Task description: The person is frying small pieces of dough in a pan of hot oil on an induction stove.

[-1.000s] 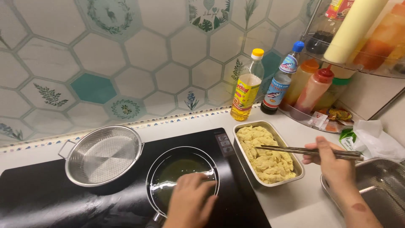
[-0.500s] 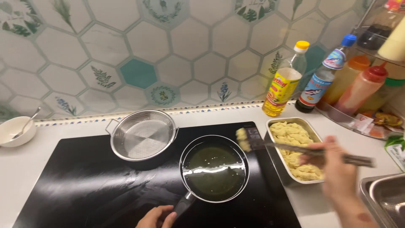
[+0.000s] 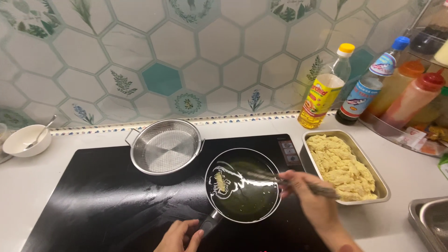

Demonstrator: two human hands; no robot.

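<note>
A small black frying pan [image 3: 275,207] with oil sits on the black induction cooktop [image 3: 93,205]. One breaded piece [image 3: 220,181] lies in the oil at the pan's left side. My left hand [image 3: 179,235] grips the pan's handle [image 3: 210,222] at the bottom edge. My right hand [image 3: 310,198] holds chopsticks [image 3: 261,176], blurred, with their tips over the pan. Right of the pan stands a metal tray [image 3: 383,189] filled with several breaded pieces [image 3: 343,165].
A metal mesh strainer basket [image 3: 165,147] rests on the cooktop behind the pan. A white bowl with a spoon [image 3: 27,140] is at far left. Oil and sauce bottles [image 3: 326,88] line the tiled back wall at right. A sink corner [image 3: 429,221] shows at lower right.
My right hand carried a breaded piece with the chopsticks from the tray to the pan, and the piece now lies in the oil. My left hand has stayed on the pan handle.
</note>
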